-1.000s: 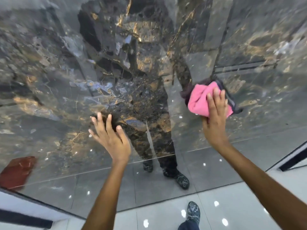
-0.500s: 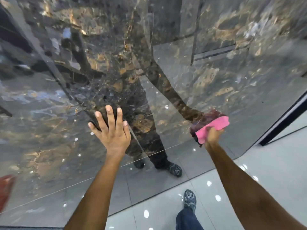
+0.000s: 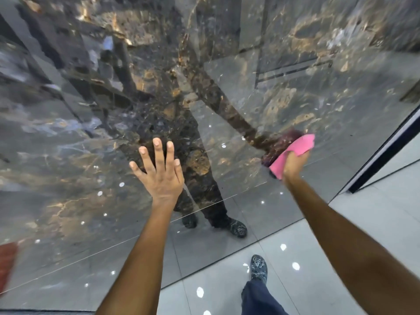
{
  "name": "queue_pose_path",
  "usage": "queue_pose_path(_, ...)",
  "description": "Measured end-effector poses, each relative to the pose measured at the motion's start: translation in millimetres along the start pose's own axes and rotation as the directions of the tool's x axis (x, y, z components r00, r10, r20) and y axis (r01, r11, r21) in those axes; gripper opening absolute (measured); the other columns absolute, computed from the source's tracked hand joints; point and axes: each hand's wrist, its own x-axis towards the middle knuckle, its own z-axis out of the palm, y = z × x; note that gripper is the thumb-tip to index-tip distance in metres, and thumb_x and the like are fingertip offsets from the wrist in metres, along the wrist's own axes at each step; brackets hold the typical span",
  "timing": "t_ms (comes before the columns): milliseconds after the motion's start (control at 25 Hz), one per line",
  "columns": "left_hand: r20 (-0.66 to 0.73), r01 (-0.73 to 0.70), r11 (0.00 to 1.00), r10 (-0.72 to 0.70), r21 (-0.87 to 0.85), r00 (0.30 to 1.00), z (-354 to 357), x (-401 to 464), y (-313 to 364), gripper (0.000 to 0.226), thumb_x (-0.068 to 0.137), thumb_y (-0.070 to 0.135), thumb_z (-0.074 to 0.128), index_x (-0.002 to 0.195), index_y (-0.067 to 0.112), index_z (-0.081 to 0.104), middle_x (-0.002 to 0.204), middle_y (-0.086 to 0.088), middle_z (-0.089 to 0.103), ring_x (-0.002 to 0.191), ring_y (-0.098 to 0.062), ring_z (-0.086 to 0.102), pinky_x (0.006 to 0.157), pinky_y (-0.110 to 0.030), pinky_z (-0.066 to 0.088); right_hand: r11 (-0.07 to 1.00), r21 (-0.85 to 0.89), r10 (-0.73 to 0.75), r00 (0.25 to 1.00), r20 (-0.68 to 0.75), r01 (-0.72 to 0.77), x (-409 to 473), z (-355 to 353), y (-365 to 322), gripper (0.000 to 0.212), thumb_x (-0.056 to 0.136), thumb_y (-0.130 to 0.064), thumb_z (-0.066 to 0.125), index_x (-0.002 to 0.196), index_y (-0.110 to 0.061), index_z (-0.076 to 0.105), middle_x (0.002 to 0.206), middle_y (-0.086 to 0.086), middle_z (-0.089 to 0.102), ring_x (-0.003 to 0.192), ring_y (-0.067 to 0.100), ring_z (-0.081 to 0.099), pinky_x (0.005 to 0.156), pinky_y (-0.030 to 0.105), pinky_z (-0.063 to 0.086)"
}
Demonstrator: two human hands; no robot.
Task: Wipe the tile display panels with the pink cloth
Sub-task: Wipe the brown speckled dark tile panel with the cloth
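The right hand (image 3: 294,163) gripped the pink cloth (image 3: 293,153), fingers curled round its bunched lower part, and pressed it flat against the panel (image 3: 295,105). The cloth sat low on the panel and toward its right edge, just above the reflected floor line. The left hand (image 3: 162,176) lay open on the panel to the left of the cloth, fingers straight and spread, palm apparently braced on the glossy face.

How much had been wiped could not be read from the surface: no streaks, dust or wet marks showed on either side of the cloth. By the cloth's place, the work seemed to be on the panel's lower right part, and the wide stretch left of the open hand, along with any other panels, looked likely to remain.

The panel was dark polished marble-look tile with gold and grey veining, shiny enough to mirror the person's legs, arm and the cloth. A dark frame (image 3: 384,153) ran along the panel's right edge. Below the panel lay a pale grey tiled floor (image 3: 318,246) dotted with reflected ceiling lights, with the person's shoe (image 3: 258,268) on it. A blurred reddish patch (image 3: 8,262) showed at the panel's lower left.
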Motion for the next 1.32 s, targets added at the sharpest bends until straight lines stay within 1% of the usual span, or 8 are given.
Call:
queue_pose_path(160,0.029,0.016,1.000,-0.015,-0.021,0.999,0,0,-1,0.054,0.106,0.031,0.020,0.157,0.023,0.005,0.164,0.001,-0.004,0.150,-0.025,-0.007,0.118,-0.052,-0.004,0.943,-0.037,-0.317,0.927,0.202,0.331,-109,38,-47,0.071,0.095,-0.013,0.039,0.152,-0.037,0.004,0.156,0.000,0.021,0.142,0.014,0.028,0.112,0.035,0.027)
queue_pose_path(360,0.174,0.230,0.945,-0.192,-0.232,0.966,-41,20,14,0.048,0.100,0.027,0.042,0.147,0.029,0.034,0.160,0.007,0.017,0.148,-0.019,0.011,0.117,-0.049,0.005,0.433,-0.162,-0.693,0.443,0.569,0.887,-147,36,-30,0.071,0.098,-0.033,0.031,0.151,-0.034,-0.016,0.161,-0.004,-0.012,0.148,0.026,-0.010,0.116,0.059,0.007)
queue_pose_path(680,-0.094,0.197,0.952,-0.223,-0.233,0.970,-70,232,-2,0.049,0.100,0.021,0.044,0.148,0.014,0.036,0.158,-0.013,0.027,0.147,-0.032,0.020,0.119,-0.048,0.008,0.643,0.015,-0.758,0.633,0.156,0.766,-53,40,-224,0.058,0.095,-0.028,0.044,0.147,-0.005,0.029,0.148,0.018,0.037,0.137,0.035,0.035,0.109,0.054,0.031)
queue_pose_path(880,-0.068,0.183,0.982,-0.186,-0.046,0.980,-61,241,-6,0.056,0.104,0.033,0.031,0.156,0.018,0.015,0.162,-0.009,0.017,0.149,-0.030,0.011,0.119,-0.048,0.001,-0.420,0.043,-0.774,-0.383,0.504,0.907,-110,65,-200,0.080,0.081,-0.026,0.061,0.148,-0.007,0.022,0.148,0.016,0.031,0.147,0.028,0.013,0.118,0.045,0.014)
queue_pose_path(1080,-0.094,0.173,0.985,-0.173,-0.014,0.980,-59,245,-4,0.056,0.104,0.032,0.031,0.156,0.017,0.014,0.162,-0.009,0.016,0.148,-0.031,0.008,0.119,-0.048,-0.002,0.663,0.158,-0.729,0.679,-0.089,0.732,-18,31,-349,0.063,0.084,-0.008,0.055,0.144,-0.006,0.035,0.138,0.011,0.044,0.114,0.015,0.047,0.087,0.001,0.037)
queue_pose_path(1160,-0.100,0.167,0.986,-0.165,0.006,0.981,-58,243,-3,0.055,0.104,0.031,0.033,0.155,0.016,0.019,0.161,-0.010,0.018,0.148,-0.031,0.010,0.119,-0.048,0.000,0.725,0.186,-0.649,0.748,-0.138,0.663,-31,46,-354,0.067,0.084,-0.015,0.056,0.146,-0.009,0.031,0.140,0.009,0.041,0.120,0.020,0.047,0.099,0.020,0.044)
queue_pose_path(1240,-0.130,0.211,0.977,-0.214,-0.038,0.968,-61,244,0,0.053,0.099,0.027,0.042,0.150,0.014,0.033,0.158,-0.010,0.028,0.146,-0.029,0.018,0.117,-0.048,0.008,0.385,0.062,-0.922,0.382,0.062,0.921,-83,71,-318,0.073,0.080,-0.014,0.058,0.146,-0.006,0.027,0.144,0.015,0.035,0.127,0.028,0.041,0.103,0.037,0.045)
queue_pose_path(1320,-0.189,0.263,0.949,-0.295,-0.174,0.937,-73,268,9,0.045,0.092,0.023,0.048,0.136,0.013,0.047,0.150,-0.009,0.041,0.138,-0.026,0.029,0.110,-0.047,0.017,-0.310,0.051,-0.868,-0.305,0.392,0.949,-111,75,-286,0.074,0.079,-0.020,0.056,0.145,0.001,0.027,0.151,0.022,0.031,0.140,0.034,0.027,0.116,0.047,0.027)
